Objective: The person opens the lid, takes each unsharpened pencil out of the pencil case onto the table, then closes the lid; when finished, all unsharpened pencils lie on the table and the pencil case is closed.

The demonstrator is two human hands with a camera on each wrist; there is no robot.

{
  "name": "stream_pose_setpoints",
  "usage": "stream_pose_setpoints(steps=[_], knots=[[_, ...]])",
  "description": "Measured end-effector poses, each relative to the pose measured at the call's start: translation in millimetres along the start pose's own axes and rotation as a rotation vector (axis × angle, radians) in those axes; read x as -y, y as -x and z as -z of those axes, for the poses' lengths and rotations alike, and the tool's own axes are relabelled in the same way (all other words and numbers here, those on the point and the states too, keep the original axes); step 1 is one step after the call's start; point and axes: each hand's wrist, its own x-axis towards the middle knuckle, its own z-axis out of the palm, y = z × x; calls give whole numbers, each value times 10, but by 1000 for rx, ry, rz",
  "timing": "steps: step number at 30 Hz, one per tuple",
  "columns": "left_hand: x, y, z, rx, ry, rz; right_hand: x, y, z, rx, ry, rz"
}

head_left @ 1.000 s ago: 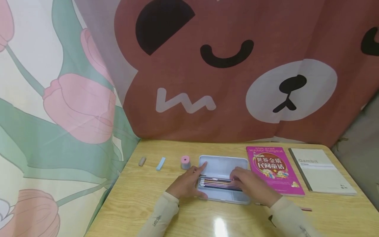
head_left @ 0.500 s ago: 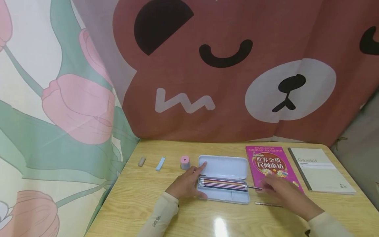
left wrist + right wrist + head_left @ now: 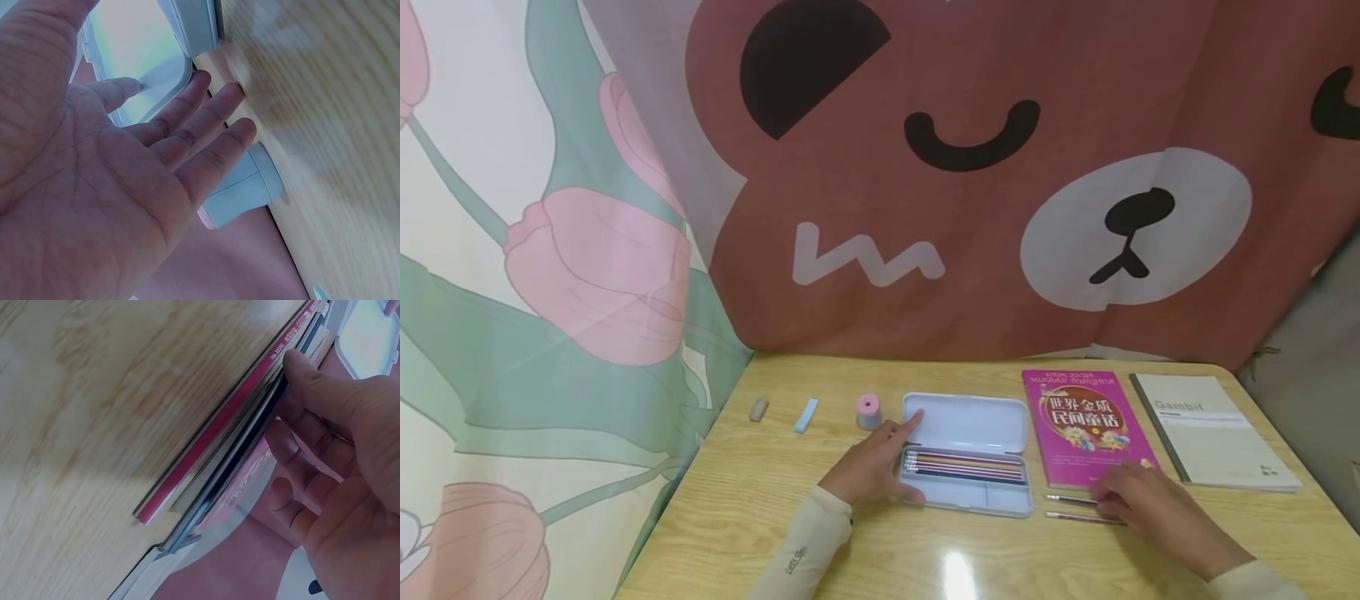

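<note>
A pale blue pencil case [image 3: 951,504] lies with its lid [image 3: 966,419] raised, and several striped pencils [image 3: 966,467] fill its upper compartment. At its left end rests my left hand [image 3: 868,467], one finger touching the inside of the lid and the thumb by the near edge. In the left wrist view its fingers [image 3: 215,147] are extended. My right hand [image 3: 1138,500] is right of the case, pinching a dark pencil [image 3: 250,425] between thumb and fingers, low over the table. A red pencil [image 3: 219,419] lies beside it on the wood.
A pink book [image 3: 1078,458] and a pale notebook [image 3: 1217,442] lie to the right. Left of the case stand a pink-topped grey cylinder [image 3: 869,412], a light blue strip [image 3: 807,415] and a small brown-grey block [image 3: 759,409]. Patterned curtains hang behind the table [image 3: 737,533].
My right hand has drawn the dark pencil out of the case to the right and lowered it beside the red pencil. My left hand has stayed in place.
</note>
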Motion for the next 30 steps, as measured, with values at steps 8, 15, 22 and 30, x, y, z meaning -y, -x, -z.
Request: stream_pose_setpoints(steps=[8,15,22,30], knots=[[21,-19,-16,2,-8,9,18,-17,19,86,-15,-40],[15,-3,-8,2,-3,8,52,-34,58,153,-16,-99],[7,6,1,-3,-1,-3,180,-247,151,260,-35,-217],[12,5,-9,-8,-15,-11,456,-621,97,290,-176,-296]])
